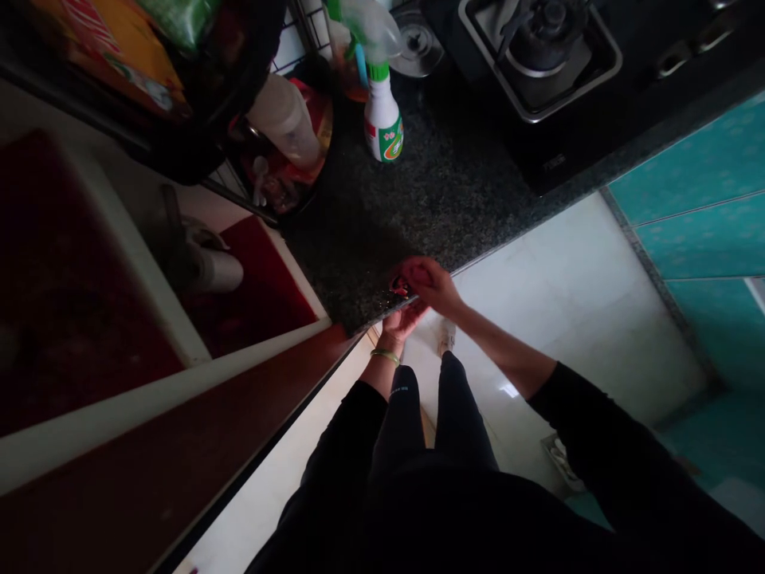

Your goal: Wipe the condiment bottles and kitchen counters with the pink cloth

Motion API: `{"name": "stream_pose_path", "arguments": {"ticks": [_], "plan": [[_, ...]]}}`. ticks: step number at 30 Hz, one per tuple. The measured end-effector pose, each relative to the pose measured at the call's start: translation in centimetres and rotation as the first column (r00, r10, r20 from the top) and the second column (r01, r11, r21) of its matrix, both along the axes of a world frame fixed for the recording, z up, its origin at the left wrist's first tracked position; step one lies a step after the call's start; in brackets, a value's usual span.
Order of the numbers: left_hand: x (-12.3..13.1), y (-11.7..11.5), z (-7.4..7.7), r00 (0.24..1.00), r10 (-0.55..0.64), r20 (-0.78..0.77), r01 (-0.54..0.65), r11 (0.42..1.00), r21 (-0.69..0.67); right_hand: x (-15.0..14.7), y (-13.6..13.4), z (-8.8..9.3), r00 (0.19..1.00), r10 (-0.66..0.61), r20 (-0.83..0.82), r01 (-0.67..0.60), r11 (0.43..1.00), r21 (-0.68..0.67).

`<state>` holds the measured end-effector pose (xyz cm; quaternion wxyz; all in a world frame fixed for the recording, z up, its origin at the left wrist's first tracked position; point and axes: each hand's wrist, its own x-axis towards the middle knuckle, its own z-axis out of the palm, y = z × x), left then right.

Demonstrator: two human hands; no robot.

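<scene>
My right hand (431,283) presses a red cloth (406,279) against the front edge of the dark speckled countertop (430,191). The fingers are curled over the cloth. My left hand (403,320) is cupped palm-up just below the counter edge, directly under the cloth, fingers slightly apart and holding nothing that I can see. A thin bracelet sits on the left wrist. Both sleeves are black.
A white spray bottle (383,119) with a green collar stands at the back of the counter. A gas stove (541,52) lies to the right. A sink with a faucet (206,255) and red basins (263,295) is on the left. Bottles and a rack crowd the back left. White floor tiles lie below.
</scene>
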<state>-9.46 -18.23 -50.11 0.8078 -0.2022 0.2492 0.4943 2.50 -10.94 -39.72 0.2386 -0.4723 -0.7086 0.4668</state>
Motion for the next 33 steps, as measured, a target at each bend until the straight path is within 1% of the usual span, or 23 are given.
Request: {"name": "stream_pose_path", "arguments": {"ticks": [1, 2, 3, 5, 6, 7, 8, 9, 10, 13, 15, 17, 19, 22, 24, 25, 26, 27, 29, 31, 33], "plan": [[-0.2, -0.2, -0.1, 0.999, -0.021, 0.033, 0.021, 1.0, 0.007, 0.4, 1.7, 0.2, 0.999, -0.025, -0.02, 0.025, 1.0, 0.0], [-0.3, -0.3, -0.1, 0.997, -0.039, 0.065, 0.039, 0.999, 0.013, 0.9, 3.8, 0.3, 0.998, -0.059, -0.029, 0.059, 0.998, 0.028], [-0.4, -0.5, -0.1, 0.994, -0.055, 0.09, 0.054, 0.998, 0.016, 1.2, 6.0, 0.2, 0.996, -0.088, -0.025, 0.09, 0.993, 0.077], [-0.6, -0.6, -0.1, 0.992, -0.078, 0.103, 0.077, 0.997, 0.014, 1.5, 9.9, -0.5, 0.995, -0.098, 0.026, 0.091, 0.975, 0.202], [-0.7, -0.7, -0.1, 0.992, -0.085, 0.096, 0.085, 0.996, 0.012, 1.4, 11.3, -1.1, 0.992, -0.11, 0.057, 0.091, 0.959, 0.27], [-0.7, -0.7, 0.0, 0.992, -0.09, 0.089, 0.09, 0.996, 0.01, 1.2, 12.0, -1.7, 0.988, -0.127, 0.084, 0.093, 0.939, 0.331], [-0.7, -0.8, 0.0, 0.992, -0.092, 0.085, 0.091, 0.996, 0.012, 0.8, 12.0, -2.2, 0.985, -0.136, 0.107, 0.087, 0.923, 0.375], [-0.7, -0.8, 0.0, 0.992, -0.088, 0.088, 0.087, 0.996, 0.016, 0.4, 11.4, -2.6, 0.983, -0.132, 0.127, 0.071, 0.914, 0.4], [-0.8, -0.9, 0.0, 0.992, -0.079, 0.096, 0.077, 0.997, 0.022, 0.0, 10.2, -2.9, 0.983, -0.117, 0.145, 0.048, 0.911, 0.409], [-0.8, -1.0, 0.1, 0.993, -0.034, 0.112, 0.031, 0.999, 0.029, -1.0, 5.0, -2.7, 0.98, -0.078, 0.185, 0.002, 0.926, 0.378], [-0.9, -1.0, 0.3, 0.997, 0.002, 0.073, -0.001, 1.0, -0.008, -1.3, 1.6, -2.2, 0.976, -0.102, 0.191, 0.029, 0.937, 0.349], [-0.9, -0.9, 0.5, 1.0, 0.025, 0.01, -0.024, 0.997, -0.07, -1.5, -1.0, -2.0, 0.972, -0.139, 0.192, 0.072, 0.944, 0.321], [-0.9, -0.7, 0.6, 0.999, 0.035, -0.032, -0.038, 0.992, -0.119, -1.6, -3.1, -1.8, 0.97, -0.156, 0.188, 0.098, 0.952, 0.289], [-0.9, -0.5, 0.7, 0.998, 0.048, -0.039, -0.053, 0.989, -0.137, -1.8, -5.7, -1.1, 0.977, -0.151, 0.15, 0.114, 0.966, 0.23], [-0.9, -0.4, 0.7, 0.998, 0.056, -0.038, -0.061, 0.989, -0.138, -1.8, -6.7, -0.1, 0.989, -0.113, 0.094, 0.095, 0.98, 0.176], [-0.9, -0.5, 0.7, 0.998, 0.058, -0.037, -0.063, 0.989, -0.138, -1.7, -6.6, 0.6, 0.994, -0.087, 0.059, 0.077, 0.985, 0.151], [-1.0, -0.6, 0.7, 0.998, 0.058, -0.035, -0.063, 0.989, -0.137, -1.7, -6.1, 1.2, 0.998, -0.059, 0.025, 0.055, 0.989, 0.138], [-1.0, -0.7, 0.7, 0.998, 0.056, -0.03, -0.059, 0.989, -0.135, -1.7, -4.9, 1.8, 0.999, -0.04, -0.004, 0.04, 0.989, 0.139], [-1.1, -1.1, 0.7, 0.999, 0.037, 0.001, -0.037, 0.992, -0.119, -1.9, -0.9, 2.4, 0.999, -0.032, -0.022, 0.035, 0.981, 0.189], [-1.4, -1.6, 0.6, 0.999, 0.015, 0.05, -0.01, 0.996, -0.091, -2.5, 4.6, 1.9, 0.999, -0.049, 0.017, 0.043, 0.964, 0.264], [-1.7, -2.1, 0.6, 0.996, 0.007, 0.09, 0.0, 0.997, -0.072, -3.9, 9.8, 0.4, 0.993, -0.082, 0.081, 0.052, 0.947, 0.317]]}}
